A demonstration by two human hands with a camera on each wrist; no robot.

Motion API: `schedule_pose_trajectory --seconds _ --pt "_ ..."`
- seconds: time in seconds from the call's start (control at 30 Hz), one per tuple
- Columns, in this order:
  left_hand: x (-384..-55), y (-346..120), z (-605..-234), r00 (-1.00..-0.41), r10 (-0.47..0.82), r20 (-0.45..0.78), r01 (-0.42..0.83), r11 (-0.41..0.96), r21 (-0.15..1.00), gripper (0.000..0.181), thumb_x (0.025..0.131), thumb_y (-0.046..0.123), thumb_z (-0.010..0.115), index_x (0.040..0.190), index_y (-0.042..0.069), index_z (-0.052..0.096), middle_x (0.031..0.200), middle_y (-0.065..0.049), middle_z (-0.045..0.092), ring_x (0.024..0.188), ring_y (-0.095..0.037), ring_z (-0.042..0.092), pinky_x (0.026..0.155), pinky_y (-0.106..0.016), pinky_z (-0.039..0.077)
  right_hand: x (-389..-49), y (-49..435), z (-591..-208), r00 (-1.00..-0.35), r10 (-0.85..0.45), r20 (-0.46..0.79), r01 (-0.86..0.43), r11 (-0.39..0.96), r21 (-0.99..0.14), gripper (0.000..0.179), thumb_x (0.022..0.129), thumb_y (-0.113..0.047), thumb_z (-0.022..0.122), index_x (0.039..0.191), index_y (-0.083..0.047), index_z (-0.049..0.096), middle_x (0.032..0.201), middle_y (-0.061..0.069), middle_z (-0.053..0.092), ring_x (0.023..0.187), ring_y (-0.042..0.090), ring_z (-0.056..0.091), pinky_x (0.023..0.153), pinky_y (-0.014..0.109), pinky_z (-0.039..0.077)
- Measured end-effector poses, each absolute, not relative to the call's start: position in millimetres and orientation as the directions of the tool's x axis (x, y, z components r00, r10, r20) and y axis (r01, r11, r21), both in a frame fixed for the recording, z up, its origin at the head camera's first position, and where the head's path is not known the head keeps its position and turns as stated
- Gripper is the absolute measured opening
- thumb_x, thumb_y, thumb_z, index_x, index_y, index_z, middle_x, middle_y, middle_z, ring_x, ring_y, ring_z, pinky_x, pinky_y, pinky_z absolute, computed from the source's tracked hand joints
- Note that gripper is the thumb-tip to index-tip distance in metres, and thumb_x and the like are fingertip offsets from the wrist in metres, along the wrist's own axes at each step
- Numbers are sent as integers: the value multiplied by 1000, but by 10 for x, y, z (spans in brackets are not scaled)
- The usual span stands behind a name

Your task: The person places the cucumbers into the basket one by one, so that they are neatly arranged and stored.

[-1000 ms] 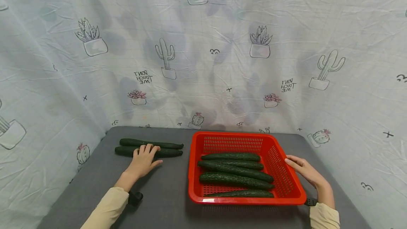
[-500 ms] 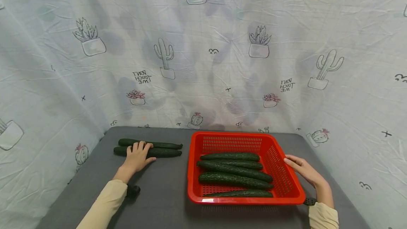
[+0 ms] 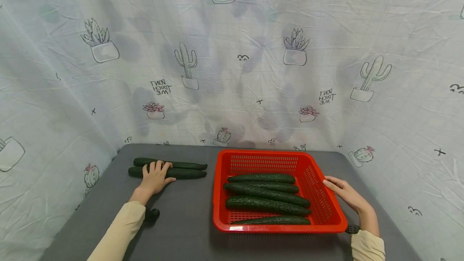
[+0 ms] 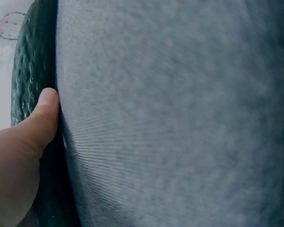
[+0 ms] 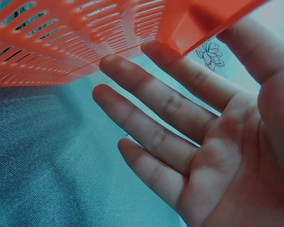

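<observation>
Two dark green cucumbers lie side by side on the grey table at the left in the head view. My left hand (image 3: 154, 178) grips the nearer cucumber (image 3: 188, 173), its fingers over the top and its thumb against the near side. The farther cucumber (image 3: 188, 165) lies right behind it, partly covered by the fingertips. In the left wrist view the thumb presses the bumpy cucumber skin (image 4: 28, 71). My right hand (image 3: 346, 194) holds the right rim of a red plastic basket (image 3: 280, 228), thumb over the rim. The other fingers extend fairly straight below it, as the right wrist view shows.
Several cucumbers (image 3: 268, 204) lie crosswise inside the slotted basket. Bare grey table (image 3: 181, 220) separates the basket from the left pair. A cactus-print curtain (image 3: 239, 92) hangs along the table's back and sides.
My left hand has slid leftward along the nearer cucumber, and its fingers have settled around it. The right hand stays at the basket rim. The whole head view has shifted slightly.
</observation>
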State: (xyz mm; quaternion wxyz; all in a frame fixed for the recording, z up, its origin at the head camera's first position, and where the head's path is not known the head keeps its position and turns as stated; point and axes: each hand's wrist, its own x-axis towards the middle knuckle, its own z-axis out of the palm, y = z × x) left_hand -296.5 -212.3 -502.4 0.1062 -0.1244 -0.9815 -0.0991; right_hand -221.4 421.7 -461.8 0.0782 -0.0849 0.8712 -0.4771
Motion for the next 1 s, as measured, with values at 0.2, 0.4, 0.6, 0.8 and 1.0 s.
schedule_pose_trajectory --seconds 0.2,0.4,0.6,0.8,1.0 --pt "-2939 -2137 -4992 -940 249 235 295 936 189 42 85 36 65 116 13 48 115 -21 40 116 -48 30 98 -68 11 -2220 4220 -4624 -974 -217 -62 -65 536 -842 47 100 -27 42 135 4 42 121 13 58 99 -1 57 82 23 46" --pt "-2947 -2149 -5009 -943 260 208 299 935 188 42 86 38 63 117 15 48 114 -19 40 114 -45 32 97 -66 16 -2226 4236 -4633 -970 -239 -46 -87 516 -852 45 100 -24 41 134 4 42 117 6 60 99 1 58 82 22 46" --pt "-2959 -2171 -5043 -945 268 189 302 937 179 44 86 41 62 119 16 48 117 -19 39 113 -45 32 93 -66 21 -2221 4246 -4640 -968 -247 -44 -91 508 -857 44 100 -23 41 135 4 41 115 0 61 98 2 59 82 22 46" --pt "-2936 -2166 -5036 -945 273 180 305 934 186 45 86 43 61 119 17 48 117 -18 39 112 -44 33 91 -66 22 -2220 4235 -4630 -970 -238 -45 -88 519 -850 46 100 -24 41 135 5 41 117 4 59 98 1 59 81 22 46" --pt "-2891 -2168 -5008 -946 263 187 297 937 185 45 86 43 60 120 17 48 115 -18 41 109 -43 35 89 -65 24 -2221 4224 -4626 -971 -236 -49 -84 521 -850 46 100 -25 42 135 5 41 118 7 59 98 1 59 81 22 47"
